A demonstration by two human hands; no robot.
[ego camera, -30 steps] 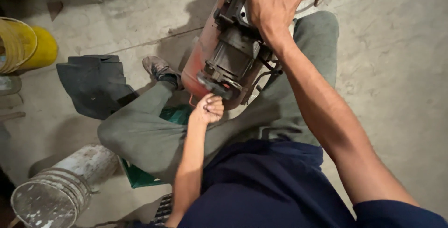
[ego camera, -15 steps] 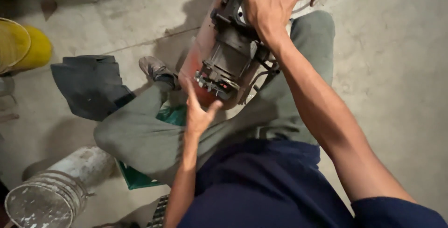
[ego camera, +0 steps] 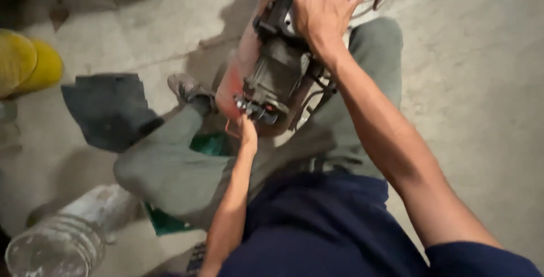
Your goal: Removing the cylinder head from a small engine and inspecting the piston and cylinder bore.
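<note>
A dirty motor-like machine (ego camera: 277, 78) with a red casing lies tilted between my legs on the concrete floor. My right hand (ego camera: 324, 10) rests flat on its upper end, fingers spread over the housing. My left hand (ego camera: 247, 129) reaches up to the lower end of the machine, its fingers touching the small metal fittings there; whether it grips one of them is hidden. I sit with my grey trouser legs (ego camera: 170, 169) bent around the machine.
A dark cloth (ego camera: 107, 110) lies on the floor to the left. A yellow round container (ego camera: 28, 64) stands at the far left. A dusty grey bucket (ego camera: 62, 237) lies at the bottom left. A green mat (ego camera: 164, 220) shows under my leg.
My left hand has risen from below the machine and now touches the fittings at its lower end. My right hand stays on the top.
</note>
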